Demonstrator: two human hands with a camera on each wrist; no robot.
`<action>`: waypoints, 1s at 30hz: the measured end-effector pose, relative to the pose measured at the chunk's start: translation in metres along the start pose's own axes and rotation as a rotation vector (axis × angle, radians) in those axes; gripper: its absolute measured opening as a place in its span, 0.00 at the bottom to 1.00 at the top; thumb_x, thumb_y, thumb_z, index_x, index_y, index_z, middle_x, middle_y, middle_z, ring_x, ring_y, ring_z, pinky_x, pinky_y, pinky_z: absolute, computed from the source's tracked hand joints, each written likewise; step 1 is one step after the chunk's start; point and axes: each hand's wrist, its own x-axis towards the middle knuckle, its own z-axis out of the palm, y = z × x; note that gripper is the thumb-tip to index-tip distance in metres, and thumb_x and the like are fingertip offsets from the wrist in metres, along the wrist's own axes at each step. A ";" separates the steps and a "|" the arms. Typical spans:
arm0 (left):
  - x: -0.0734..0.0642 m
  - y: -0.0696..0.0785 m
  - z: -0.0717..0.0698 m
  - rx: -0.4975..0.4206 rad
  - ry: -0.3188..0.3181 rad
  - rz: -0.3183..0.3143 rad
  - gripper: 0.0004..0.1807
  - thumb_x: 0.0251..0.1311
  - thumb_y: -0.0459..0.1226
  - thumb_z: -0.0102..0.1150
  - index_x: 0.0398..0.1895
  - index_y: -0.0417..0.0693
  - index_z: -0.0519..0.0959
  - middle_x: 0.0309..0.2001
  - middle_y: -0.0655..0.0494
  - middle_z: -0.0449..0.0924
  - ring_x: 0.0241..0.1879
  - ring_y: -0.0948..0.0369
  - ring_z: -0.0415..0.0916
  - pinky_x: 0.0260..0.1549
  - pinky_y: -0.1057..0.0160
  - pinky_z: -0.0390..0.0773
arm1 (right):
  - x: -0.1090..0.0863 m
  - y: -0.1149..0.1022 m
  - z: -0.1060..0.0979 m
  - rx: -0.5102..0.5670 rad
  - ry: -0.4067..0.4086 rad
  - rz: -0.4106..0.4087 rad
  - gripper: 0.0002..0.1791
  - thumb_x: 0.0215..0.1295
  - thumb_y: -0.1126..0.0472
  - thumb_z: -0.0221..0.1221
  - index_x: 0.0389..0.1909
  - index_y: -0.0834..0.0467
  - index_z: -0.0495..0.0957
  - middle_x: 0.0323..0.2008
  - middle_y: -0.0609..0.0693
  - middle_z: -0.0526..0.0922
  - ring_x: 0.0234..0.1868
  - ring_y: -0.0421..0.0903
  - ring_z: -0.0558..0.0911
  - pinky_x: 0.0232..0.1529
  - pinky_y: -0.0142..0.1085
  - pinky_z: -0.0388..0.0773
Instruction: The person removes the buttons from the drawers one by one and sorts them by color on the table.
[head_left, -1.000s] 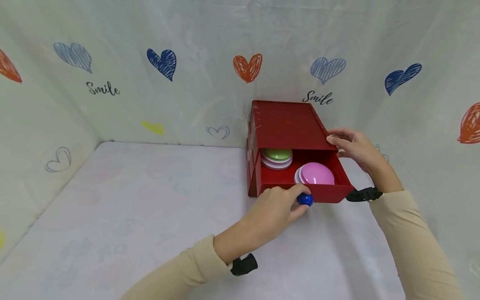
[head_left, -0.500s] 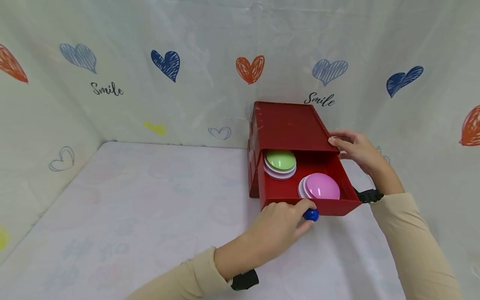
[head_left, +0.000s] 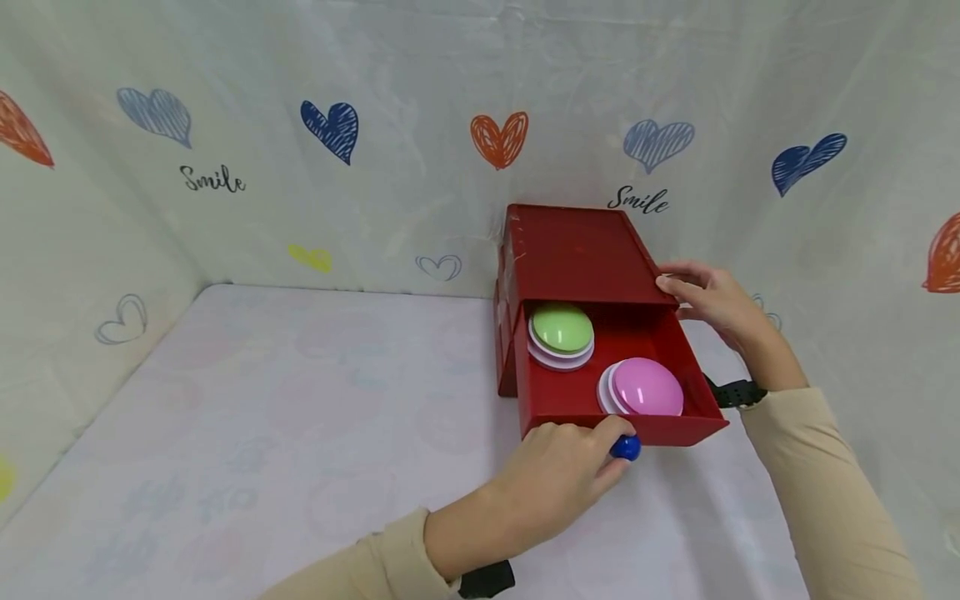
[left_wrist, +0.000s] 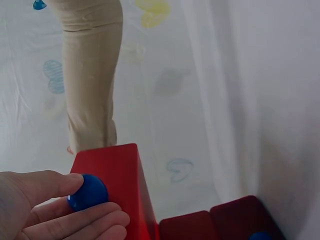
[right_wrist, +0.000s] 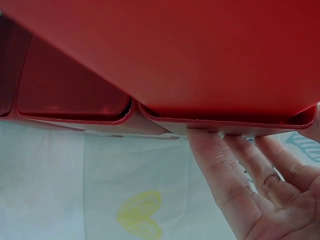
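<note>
A red drawer cabinet (head_left: pixel 577 254) stands against the back sheet, with its top drawer (head_left: pixel 667 431) pulled well out. Thumb and fingers of my left hand (head_left: pixel 555 479) pinch the round blue knob (left_wrist: pixel 88 192) on the drawer's front. My right hand (head_left: pixel 716 307) steadies the cabinet's right front corner. Its thumb lies on the top edge, and in the right wrist view straight fingers (right_wrist: pixel 225 175) touch the side wall. Inside the drawer sit a round box with a green domed top (head_left: pixel 562 328), at the back left, and a pink-topped one (head_left: pixel 648 388), front right.
More red drawer fronts (left_wrist: pixel 187 227) lie below the pulled-out one, one with a blue knob (left_wrist: pixel 260 235). A white cloth (head_left: pixel 315 417) covers the table. The hanging sheet (head_left: pixel 420 75) behind is printed with hearts.
My left hand has drawn the drawer further out toward me by its knob, bringing more of the green-topped and pink-topped boxes into sight. The right hand stays at the cabinet's corner.
</note>
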 end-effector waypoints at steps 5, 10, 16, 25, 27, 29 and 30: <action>-0.003 0.003 0.001 0.026 -0.002 0.023 0.13 0.61 0.45 0.57 0.45 0.52 0.74 0.25 0.67 0.80 0.21 0.76 0.73 0.32 0.81 0.74 | 0.000 0.001 0.000 0.003 0.003 0.002 0.37 0.66 0.44 0.50 0.68 0.61 0.56 0.51 0.47 0.72 0.41 0.31 0.76 0.39 0.26 0.78; -0.005 0.006 0.003 0.068 0.008 0.041 0.13 0.59 0.45 0.59 0.43 0.51 0.74 0.24 0.66 0.79 0.22 0.75 0.72 0.33 0.80 0.76 | 0.000 0.002 0.001 0.000 0.004 0.000 0.37 0.66 0.44 0.50 0.68 0.61 0.56 0.56 0.54 0.69 0.42 0.33 0.75 0.39 0.25 0.78; -0.005 0.009 -0.002 0.113 0.003 0.036 0.11 0.59 0.45 0.59 0.43 0.53 0.75 0.21 0.67 0.77 0.19 0.74 0.70 0.28 0.81 0.74 | 0.000 0.002 0.001 0.002 0.003 0.009 0.37 0.66 0.43 0.50 0.69 0.60 0.56 0.57 0.56 0.69 0.43 0.35 0.75 0.39 0.25 0.78; 0.003 0.009 -0.029 0.005 0.064 0.104 0.08 0.61 0.42 0.57 0.41 0.53 0.79 0.21 0.67 0.78 0.17 0.76 0.65 0.21 0.86 0.63 | 0.002 0.000 0.001 0.006 0.002 0.025 0.36 0.66 0.43 0.50 0.68 0.60 0.57 0.58 0.60 0.68 0.42 0.34 0.75 0.39 0.26 0.78; 0.008 0.007 -0.034 -0.053 0.076 0.119 0.08 0.61 0.41 0.57 0.42 0.52 0.79 0.23 0.65 0.79 0.19 0.76 0.66 0.22 0.87 0.62 | 0.002 -0.001 0.000 0.010 0.003 0.034 0.35 0.66 0.43 0.50 0.68 0.59 0.58 0.58 0.60 0.69 0.41 0.33 0.75 0.39 0.26 0.78; 0.012 0.004 -0.038 -0.103 0.091 0.132 0.08 0.61 0.39 0.56 0.42 0.50 0.79 0.26 0.64 0.80 0.23 0.74 0.69 0.24 0.87 0.63 | 0.001 -0.001 0.000 0.014 0.001 0.036 0.35 0.66 0.43 0.49 0.68 0.60 0.57 0.57 0.60 0.69 0.41 0.32 0.75 0.39 0.26 0.78; 0.015 0.002 -0.040 -0.124 0.094 0.134 0.08 0.61 0.39 0.56 0.43 0.50 0.79 0.28 0.63 0.81 0.25 0.73 0.70 0.25 0.86 0.64 | 0.001 -0.001 0.000 0.014 0.000 0.036 0.35 0.66 0.43 0.50 0.68 0.60 0.57 0.57 0.60 0.69 0.41 0.32 0.75 0.39 0.26 0.78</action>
